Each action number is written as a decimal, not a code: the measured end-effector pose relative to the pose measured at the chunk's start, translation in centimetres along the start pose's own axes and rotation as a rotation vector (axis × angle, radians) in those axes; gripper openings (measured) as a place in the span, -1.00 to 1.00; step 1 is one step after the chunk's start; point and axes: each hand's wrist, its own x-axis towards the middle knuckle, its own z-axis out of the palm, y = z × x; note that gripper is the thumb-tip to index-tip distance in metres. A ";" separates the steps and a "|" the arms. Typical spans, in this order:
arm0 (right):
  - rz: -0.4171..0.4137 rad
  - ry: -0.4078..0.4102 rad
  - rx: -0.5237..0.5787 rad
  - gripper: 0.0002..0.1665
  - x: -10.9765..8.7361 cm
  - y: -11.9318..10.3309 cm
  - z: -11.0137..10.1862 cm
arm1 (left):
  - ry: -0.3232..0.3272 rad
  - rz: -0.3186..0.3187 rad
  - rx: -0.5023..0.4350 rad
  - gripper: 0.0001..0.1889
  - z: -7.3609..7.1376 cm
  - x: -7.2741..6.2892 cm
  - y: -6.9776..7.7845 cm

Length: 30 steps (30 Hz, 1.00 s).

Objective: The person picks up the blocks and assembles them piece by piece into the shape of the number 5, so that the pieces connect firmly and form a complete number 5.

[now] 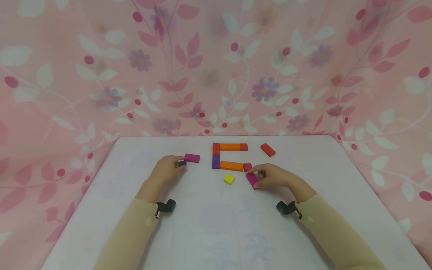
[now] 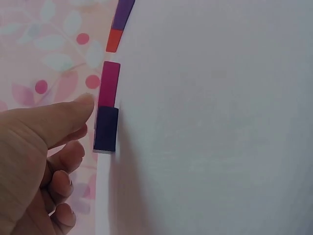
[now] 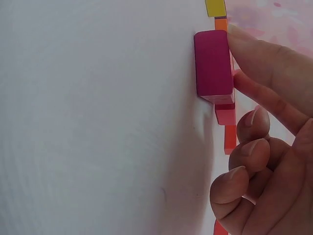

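In the head view, my left hand (image 1: 163, 172) pinches a dark purple block (image 1: 182, 163) between thumb and forefinger. A magenta block (image 1: 192, 158) lies right beside it; in the left wrist view the dark block (image 2: 106, 129) lines up end to end with it. My right hand (image 1: 271, 175) has another magenta block (image 1: 252, 180) between thumb and forefinger, its other fingers curled. That block sits slantwise just below a small crimson block (image 1: 248, 167). Whether it is lifted off the table cannot be told.
Orange blocks (image 1: 231, 166), a purple block (image 1: 215, 162) and red-orange pieces (image 1: 216, 148) form a three-sided outline, its gap facing right. A yellow block (image 1: 229, 179) lies below it, a red block (image 1: 268, 149) to its upper right. The white table (image 1: 216, 225) meets a flowered pink cloth (image 1: 216, 75).
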 end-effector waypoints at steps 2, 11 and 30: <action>0.007 0.003 -0.003 -0.40 0.0 0.0 0.0 | 0.002 -0.004 0.007 -0.52 0.0 0.1 -0.2; 0.014 0.021 0.014 -0.40 -0.3 0.1 0.0 | 0.027 0.032 0.055 -0.50 0.9 1.8 0.8; -0.009 0.018 0.042 -0.39 -0.4 0.3 0.0 | -0.030 -0.021 0.002 -0.62 1.0 3.0 2.0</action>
